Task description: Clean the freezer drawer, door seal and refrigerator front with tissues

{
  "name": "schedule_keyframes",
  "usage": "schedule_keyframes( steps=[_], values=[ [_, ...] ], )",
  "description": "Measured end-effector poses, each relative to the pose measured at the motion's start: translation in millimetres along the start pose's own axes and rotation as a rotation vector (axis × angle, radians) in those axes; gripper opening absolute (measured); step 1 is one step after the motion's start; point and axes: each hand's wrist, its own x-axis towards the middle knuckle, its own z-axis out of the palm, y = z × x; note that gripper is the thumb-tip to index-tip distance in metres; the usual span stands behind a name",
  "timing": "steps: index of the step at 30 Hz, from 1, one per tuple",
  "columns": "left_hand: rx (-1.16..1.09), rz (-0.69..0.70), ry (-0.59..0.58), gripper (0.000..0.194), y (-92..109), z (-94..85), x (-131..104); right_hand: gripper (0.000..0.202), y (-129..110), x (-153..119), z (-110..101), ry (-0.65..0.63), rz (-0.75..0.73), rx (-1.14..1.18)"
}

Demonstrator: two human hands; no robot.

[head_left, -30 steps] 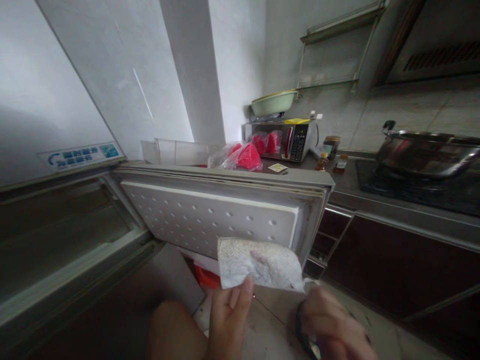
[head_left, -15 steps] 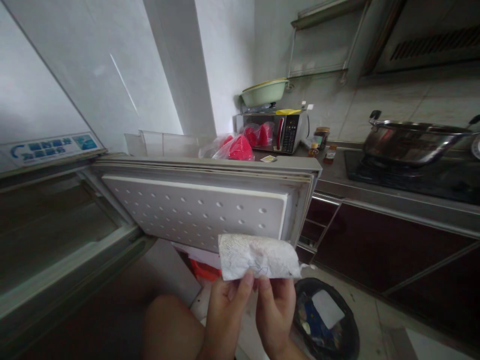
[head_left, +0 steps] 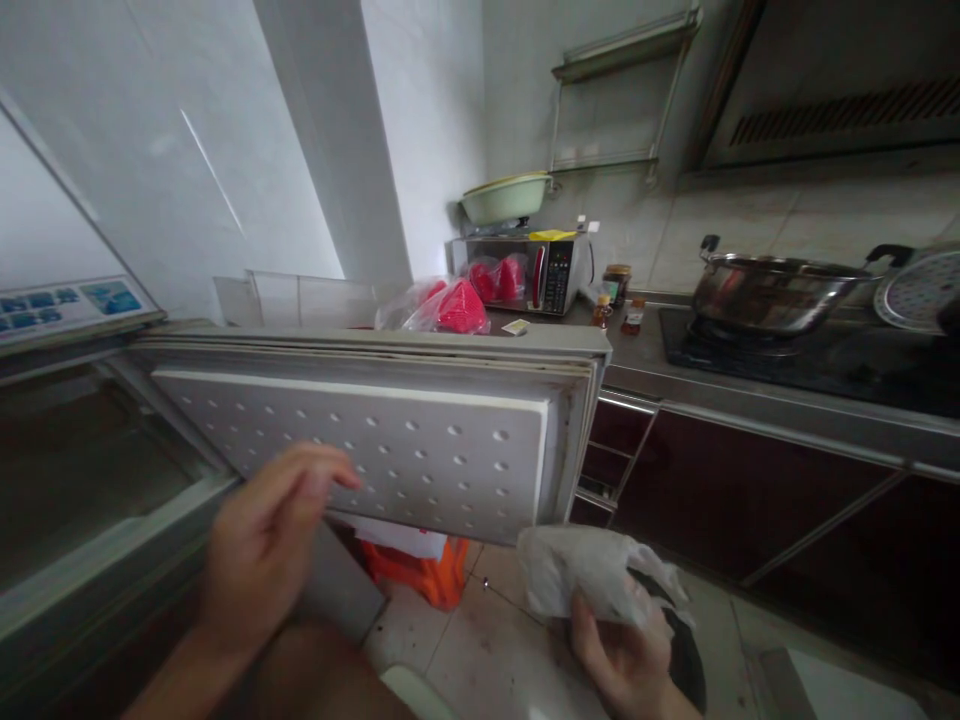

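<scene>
A crumpled white cloth (head_left: 577, 570), thin and ragged at its right end, is held in my right hand (head_left: 626, 650). The thumb presses on its near side, and the other fingers are partly hidden by it. Holding nothing, my left hand (head_left: 266, 545) is raised at the left, its fingers loosely bent and a little blurred. It appears in front of the dimpled inner panel of the open freezer door (head_left: 420, 440). Behind and below the cloth, a dark bin (head_left: 686, 650) is partly covered by my right hand.
Left of the door is the freezer compartment (head_left: 97, 440). An orange crate (head_left: 435, 578) stands on the floor beneath it. Beyond the door are a microwave (head_left: 559, 275), red items in clear plastic (head_left: 457, 305), small bottles (head_left: 632, 316) and a steel pot (head_left: 772, 300) on the stove.
My left hand has let go of the cloth and moved left and up. My right hand has carried the cloth right and down, over the bin. The view has shifted slightly right.
</scene>
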Motion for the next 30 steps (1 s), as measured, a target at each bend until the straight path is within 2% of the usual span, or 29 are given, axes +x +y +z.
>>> schedule_keyframes(
  steps=[2,3,5,8,13,17,22,26,30],
  values=[
    [0.218,0.175,0.114,0.029,-4,-16.4,35,0.017,-3,10,1,-0.043,-0.162,-0.183],
    [0.287,0.205,0.121,0.031,-5,-21.7,51,0.019,-6,16,5,-0.060,-0.222,-0.271],
    [0.393,0.257,0.036,0.041,-8,-27.3,78,0.018,-11,26,17,-0.075,-0.273,-0.379],
    [0.461,0.261,-0.144,0.054,-17,-27.4,101,0.013,-16,38,34,-0.031,-0.222,-0.363],
    [0.455,0.196,-0.278,0.063,-29,-24.1,110,0.014,-13,53,49,0.115,-0.245,-0.360],
    [0.467,0.130,-0.241,0.060,-32,-20.4,116,0.012,-12,81,59,0.250,-0.321,-0.372],
    [0.524,0.098,-0.234,0.052,-36,-13.7,123,0.011,-19,137,69,0.364,-0.485,-0.372],
    [0.566,0.076,-0.252,0.049,-35,-8.1,128,0.008,-14,158,72,0.335,-0.500,-0.406],
    [0.609,0.042,-0.246,0.048,-32,-3.5,131,0.010,11,138,70,0.248,-0.445,-0.482]
  ],
)
